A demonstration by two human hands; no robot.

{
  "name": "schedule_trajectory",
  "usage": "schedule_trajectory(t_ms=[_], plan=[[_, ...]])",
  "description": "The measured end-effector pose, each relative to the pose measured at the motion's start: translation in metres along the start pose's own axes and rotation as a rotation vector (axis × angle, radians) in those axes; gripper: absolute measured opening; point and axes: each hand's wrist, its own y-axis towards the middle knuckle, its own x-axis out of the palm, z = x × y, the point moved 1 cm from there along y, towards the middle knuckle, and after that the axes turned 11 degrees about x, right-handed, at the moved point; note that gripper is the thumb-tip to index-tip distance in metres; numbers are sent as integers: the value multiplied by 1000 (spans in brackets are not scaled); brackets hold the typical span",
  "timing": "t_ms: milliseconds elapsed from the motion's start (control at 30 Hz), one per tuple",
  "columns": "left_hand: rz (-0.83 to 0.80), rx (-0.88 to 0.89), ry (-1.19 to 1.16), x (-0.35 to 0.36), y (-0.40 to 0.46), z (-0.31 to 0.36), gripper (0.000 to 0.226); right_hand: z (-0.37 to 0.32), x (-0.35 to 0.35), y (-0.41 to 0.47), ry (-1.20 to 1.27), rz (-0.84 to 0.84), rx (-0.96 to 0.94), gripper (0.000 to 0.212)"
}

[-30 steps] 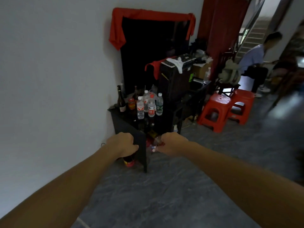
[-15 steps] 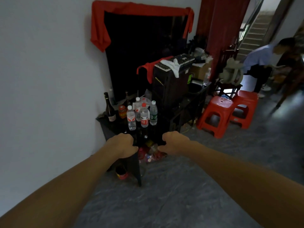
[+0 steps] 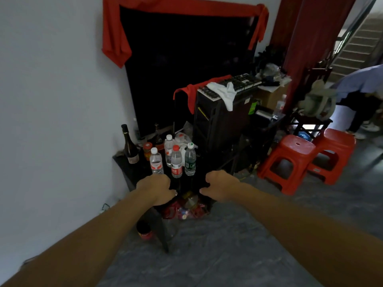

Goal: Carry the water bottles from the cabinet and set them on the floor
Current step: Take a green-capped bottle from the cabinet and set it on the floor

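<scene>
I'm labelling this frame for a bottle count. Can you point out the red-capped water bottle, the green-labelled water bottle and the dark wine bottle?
red-capped water bottle (image 3: 176, 162): head view, on its clear body above the red label.
green-labelled water bottle (image 3: 190, 160): head view, mid body.
dark wine bottle (image 3: 130, 149): head view, on its shoulder.

Red stools (image 3: 290, 162); red-capped, red-labelled bottle (image 3: 176, 162).

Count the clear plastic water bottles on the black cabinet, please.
4: white-capped bottle front left, red-capped bottle front middle, green-labelled bottle front right, another white-capped bottle behind. More may be hidden.
</scene>
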Motion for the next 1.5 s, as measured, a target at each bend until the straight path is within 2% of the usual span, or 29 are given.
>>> schedule_trajectory(t_ms=[267, 433, 733, 867, 1033, 1167, 1333, 1500], plan=[[-9, -26, -17, -7, 95, -34, 29, 15, -20, 99, 26, 20, -10, 33], [41, -27, -40, -12, 154, -51, 42, 17, -30, 163, 76, 35, 6, 31], [98, -46, -160, -4, 216, -59, 31, 25, -21, 244, 96, 20, 1, 29], [133, -111, -218, 16, 239, -58, 32, 39, -13, 275, 80, -2, 7, 21], [168, -241, -221, 49, 265, -47, 31, 58, -4, 311, -13, 50, -82, 26], [217, -368, -359, 75, 279, -41, 23, 72, 6, 330, -23, 67, -150, 29], [278, -495, -608, 104, 292, -31, 20, 78, 19, 355, -1, 44, -176, 43], [390, -811, -1109, 141, 299, -30, 13, 74, 41, 380, 179, 71, -252, 67]])
